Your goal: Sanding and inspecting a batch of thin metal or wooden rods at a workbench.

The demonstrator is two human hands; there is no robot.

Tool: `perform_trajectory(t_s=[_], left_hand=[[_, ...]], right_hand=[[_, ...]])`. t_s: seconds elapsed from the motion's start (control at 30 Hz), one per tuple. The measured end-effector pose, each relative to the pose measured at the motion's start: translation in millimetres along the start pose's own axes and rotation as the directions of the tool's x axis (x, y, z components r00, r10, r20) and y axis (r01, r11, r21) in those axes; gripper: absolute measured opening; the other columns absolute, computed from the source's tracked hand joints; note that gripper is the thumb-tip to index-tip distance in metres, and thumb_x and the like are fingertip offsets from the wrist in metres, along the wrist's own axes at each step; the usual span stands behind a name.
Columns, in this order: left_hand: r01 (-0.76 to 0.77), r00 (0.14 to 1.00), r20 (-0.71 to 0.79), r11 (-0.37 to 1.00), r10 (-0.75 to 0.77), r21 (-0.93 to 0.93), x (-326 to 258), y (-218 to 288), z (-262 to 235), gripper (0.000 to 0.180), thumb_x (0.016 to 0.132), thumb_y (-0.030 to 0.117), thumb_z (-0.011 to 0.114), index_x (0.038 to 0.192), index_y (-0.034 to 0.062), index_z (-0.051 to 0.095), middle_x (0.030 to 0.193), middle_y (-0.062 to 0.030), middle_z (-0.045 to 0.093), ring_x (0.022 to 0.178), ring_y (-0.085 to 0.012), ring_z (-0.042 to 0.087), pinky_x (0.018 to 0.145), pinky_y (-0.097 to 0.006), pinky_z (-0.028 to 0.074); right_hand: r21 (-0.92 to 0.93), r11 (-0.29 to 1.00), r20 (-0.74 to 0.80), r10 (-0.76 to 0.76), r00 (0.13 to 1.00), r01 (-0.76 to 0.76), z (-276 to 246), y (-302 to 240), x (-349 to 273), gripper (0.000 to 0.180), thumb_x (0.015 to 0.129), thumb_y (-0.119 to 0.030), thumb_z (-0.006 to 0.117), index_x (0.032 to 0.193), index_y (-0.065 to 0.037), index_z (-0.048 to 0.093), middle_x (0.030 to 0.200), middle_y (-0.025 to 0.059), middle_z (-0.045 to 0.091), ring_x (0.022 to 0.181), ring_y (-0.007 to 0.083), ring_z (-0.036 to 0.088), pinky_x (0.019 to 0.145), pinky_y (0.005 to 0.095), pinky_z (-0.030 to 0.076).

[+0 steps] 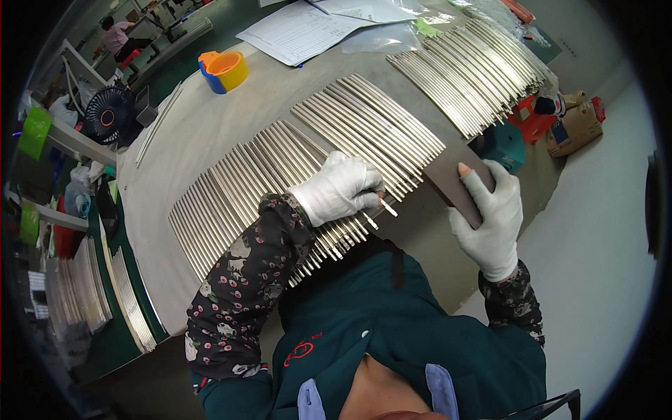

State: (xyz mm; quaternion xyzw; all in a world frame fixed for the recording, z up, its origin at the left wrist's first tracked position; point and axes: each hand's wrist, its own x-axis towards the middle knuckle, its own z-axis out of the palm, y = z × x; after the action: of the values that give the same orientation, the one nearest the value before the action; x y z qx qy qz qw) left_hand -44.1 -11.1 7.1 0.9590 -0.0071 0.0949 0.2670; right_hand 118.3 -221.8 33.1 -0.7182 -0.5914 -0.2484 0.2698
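- Metal rods (pixel 308 168), thin and silver, lie side by side in a long fanned row across the grey tabletop (pixel 210 119).
- We see the left hand (pixel 339 189), in a white glove, resting on the near ends of the rods, its fingers pinched together on one thin rod (pixel 387 208) whose tip sticks out toward the right.
- Our right hand (pixel 490 217), also gloved but with a bare fingertip showing, is clamped on a dark flat rectangular pad (pixel 455 180), held just beside the rod tip at the tabletop edge.
- A second batch of rods (pixel 476 70) lies farther along the tabletop, well apart from the hands.
- Paper sheets (pixel 301 31) and an orange-and-blue tape dispenser (pixel 224 70) sit at the far side.
- A small black fan (pixel 108 115) stands off to the left, beyond the tabletop.
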Motion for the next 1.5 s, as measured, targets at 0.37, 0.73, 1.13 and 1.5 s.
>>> perform_trajectory(t_s=[0.37,0.73,1.13,1.5], left_hand=[[0.017,0.998,-0.07,0.974,-0.001,0.225,-8.6,5.3,-18.0,0.024,0.064,0.015,0.077,0.084,0.0109,0.063,0.084,-0.0034,0.059,0.084,-0.0268,0.057,0.072,-0.04,0.048],[0.0,0.993,0.116,0.966,-0.03,0.257,-1.9,12.2,-17.3,0.024,0.064,0.014,0.078,0.082,0.0099,0.063,0.084,-0.0058,0.059,0.085,-0.0276,0.057,0.073,-0.039,0.049],[-0.111,0.993,-0.031,0.994,0.111,0.013,-2.5,-6.9,-5.1,0.016,0.075,0.014,0.072,0.082,0.0061,0.06,0.077,-0.0084,0.061,0.076,-0.0305,0.06,0.067,-0.04,0.048],[-0.048,0.998,-0.047,0.998,0.051,0.051,-4.2,-6.2,-3.1,0.017,0.076,0.019,0.071,0.084,0.0066,0.061,0.079,-0.0067,0.062,0.077,-0.0292,0.059,0.07,-0.04,0.045]], right_hand=[[0.022,0.998,-0.014,0.065,0.998,-0.065,-2.0,16.4,-10.5,0.059,0.059,-0.017,0.074,0.116,-0.012,0.062,0.117,0.0142,0.052,0.097,0.0298,0.053,0.082,0.0386,0.047],[0.006,0.998,0.01,0.069,0.998,-0.069,-1.7,14.8,-13.7,0.059,0.059,-0.018,0.075,0.117,-0.013,0.061,0.116,0.0133,0.051,0.097,0.0295,0.052,0.082,0.0389,0.047],[0.18,0.981,0.082,-0.082,0.993,0.066,-0.3,-8.1,-14.5,0.062,0.056,-0.021,0.076,0.116,-0.014,0.061,0.112,0.0164,0.052,0.089,0.0301,0.055,0.074,0.0392,0.049],[0.307,0.93,0.13,-0.253,0.959,0.204,0.9,-25.1,-1.5,0.057,0.058,-0.023,0.076,0.113,-0.015,0.061,0.111,0.0182,0.053,0.085,0.0312,0.054,0.072,0.039,0.047]])
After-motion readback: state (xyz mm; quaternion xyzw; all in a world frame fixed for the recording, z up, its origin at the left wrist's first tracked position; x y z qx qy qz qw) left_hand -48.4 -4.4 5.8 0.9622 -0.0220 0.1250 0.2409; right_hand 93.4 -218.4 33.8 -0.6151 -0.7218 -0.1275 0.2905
